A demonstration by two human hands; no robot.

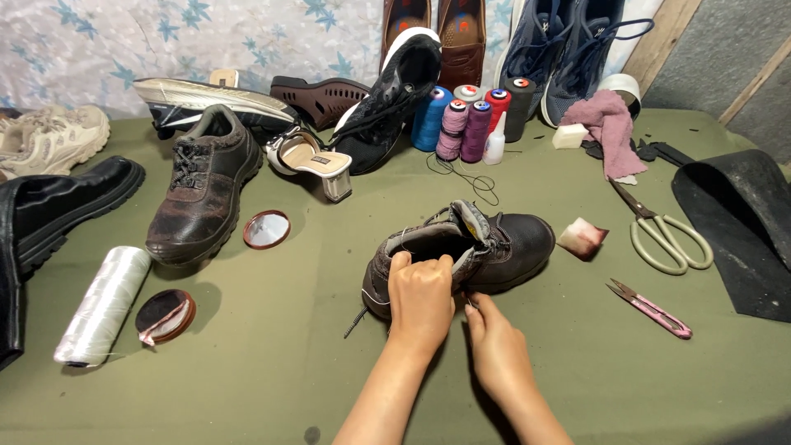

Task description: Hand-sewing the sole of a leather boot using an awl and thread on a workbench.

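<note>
Two hands work at one dark brown leather work boot lying on the olive-green table cover at the centre of the frame, toe toward the right. The boot looks heavy and stiff in the sole and toe, softer at the padded collar, so the collar and heel are probably the best places to grip. Its leather is scuffed and creased, the tongue pulled up, a lace end trailing to the lower left. The left hand has its fingers curled together over the collar edge, clamped on it. The right hand, just below the boot's side, has its fingertips pinched together on something too small to make out, possibly a needle or thread. Cream-handled scissors and pink thread snips lie at the right
</note>
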